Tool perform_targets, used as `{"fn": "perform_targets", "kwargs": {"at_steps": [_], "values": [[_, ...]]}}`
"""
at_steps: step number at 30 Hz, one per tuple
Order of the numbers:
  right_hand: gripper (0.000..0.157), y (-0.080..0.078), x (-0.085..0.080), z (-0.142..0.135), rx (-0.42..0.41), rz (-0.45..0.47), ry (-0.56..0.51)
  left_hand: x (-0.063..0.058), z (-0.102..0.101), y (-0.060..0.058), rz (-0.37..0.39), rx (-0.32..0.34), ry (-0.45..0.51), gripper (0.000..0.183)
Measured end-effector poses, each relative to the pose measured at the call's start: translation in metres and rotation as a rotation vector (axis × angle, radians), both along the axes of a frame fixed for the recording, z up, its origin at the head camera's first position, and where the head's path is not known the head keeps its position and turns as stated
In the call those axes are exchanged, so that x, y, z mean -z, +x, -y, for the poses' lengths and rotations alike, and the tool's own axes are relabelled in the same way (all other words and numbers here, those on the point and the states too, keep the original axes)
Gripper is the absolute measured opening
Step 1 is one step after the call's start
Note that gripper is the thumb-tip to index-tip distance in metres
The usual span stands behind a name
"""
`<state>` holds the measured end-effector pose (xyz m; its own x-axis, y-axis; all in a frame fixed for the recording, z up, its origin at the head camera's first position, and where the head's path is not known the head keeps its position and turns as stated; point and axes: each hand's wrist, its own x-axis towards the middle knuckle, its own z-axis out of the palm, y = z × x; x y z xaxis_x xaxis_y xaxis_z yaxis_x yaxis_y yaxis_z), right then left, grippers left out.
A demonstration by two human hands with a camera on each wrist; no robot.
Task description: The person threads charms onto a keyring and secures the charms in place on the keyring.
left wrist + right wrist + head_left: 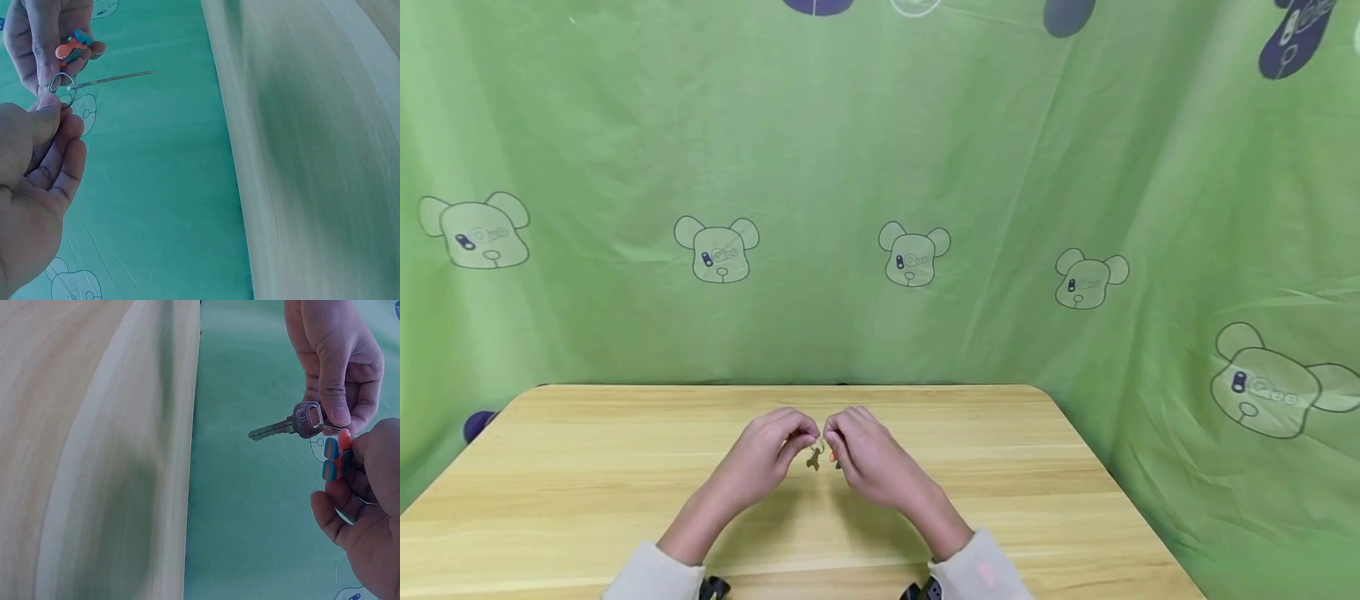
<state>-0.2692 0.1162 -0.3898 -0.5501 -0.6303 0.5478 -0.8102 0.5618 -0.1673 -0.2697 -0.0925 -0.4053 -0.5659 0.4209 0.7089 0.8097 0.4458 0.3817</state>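
Above the table, my left hand (763, 454) and right hand (874, 462) meet fingertip to fingertip in the head view. A thin metal key ring (75, 87) sits between them, my left thumb and fingertips pinching one side of it. My right thumb and fingers pinch at the other side of the ring. From the ring hangs a silver key (306, 420), its blade pointing away from both hands. A small orange and teal charm (70, 50) lies against my right fingers, partly covered by them.
A wood-grain table (587, 467) spreads beneath my hands. Behind and to the right hangs a green curtain (820, 150) printed with bear heads. Black wrist straps (713, 587) show at the cuffs of both light sleeves (655, 575).
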Motion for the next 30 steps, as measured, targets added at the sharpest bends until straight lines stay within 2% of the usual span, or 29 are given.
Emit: {"fn": "perform_targets", "kwargs": {"at_steps": [9,30], "values": [[0.010,0.0007,-0.0011,-0.0009,0.016,0.055,0.012,-0.0017,0.0010,0.0008,0.000,-0.007,0.008,0.012],[0.012,0.0023,-0.0030,0.0002,0.004,0.068,0.033,-0.0058,0.0008,0.0025,-0.023,0.009,-0.001,0.010]]}}
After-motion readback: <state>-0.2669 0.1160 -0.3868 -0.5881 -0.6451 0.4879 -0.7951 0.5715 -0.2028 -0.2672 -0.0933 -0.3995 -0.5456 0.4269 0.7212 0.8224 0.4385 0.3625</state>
